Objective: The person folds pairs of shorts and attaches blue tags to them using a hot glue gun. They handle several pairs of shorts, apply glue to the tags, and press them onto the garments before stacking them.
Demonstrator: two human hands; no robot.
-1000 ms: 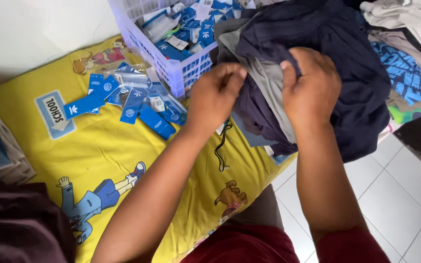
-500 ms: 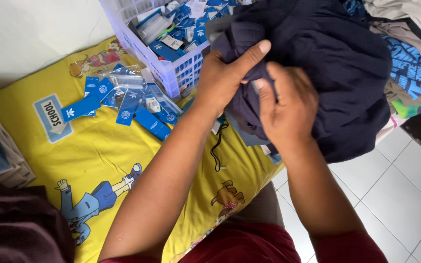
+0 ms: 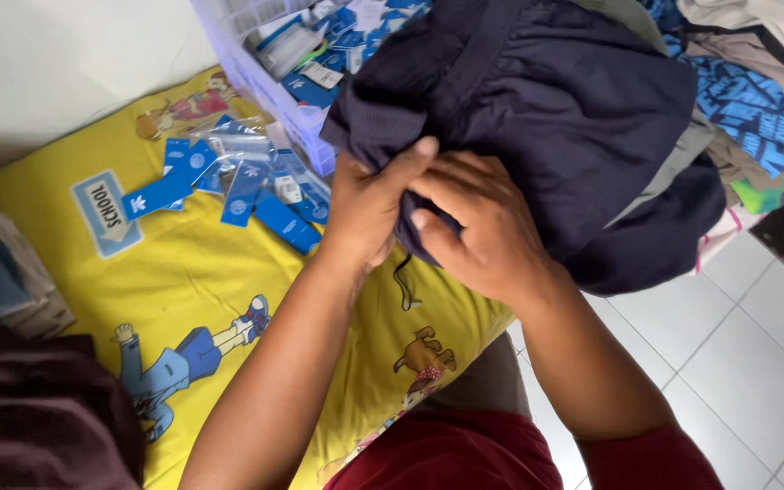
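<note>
At twelve o'clock from both hands, a bundled dark navy fabric garment (image 3: 555, 118) is lying — the left hand (image 3: 369, 209) is pinching its ribbed hem, the right hand (image 3: 483, 227) curling closed against its underside, over a yellow cartoon-print sheet (image 3: 183, 272).

Before you, a bunched garment (image 3: 573, 118) sits on the mattress sheet (image 3: 201, 272), your left hand (image 3: 369, 204) and right hand (image 3: 483, 227) pressed against its near edge. Left of it: a basket (image 3: 269, 86) holding tags; more loose tags (image 3: 238, 177) lie beside it. Right of the garment: a clothes pile (image 3: 755, 100), with floor tiles (image 3: 746, 363) nearer you.
</note>
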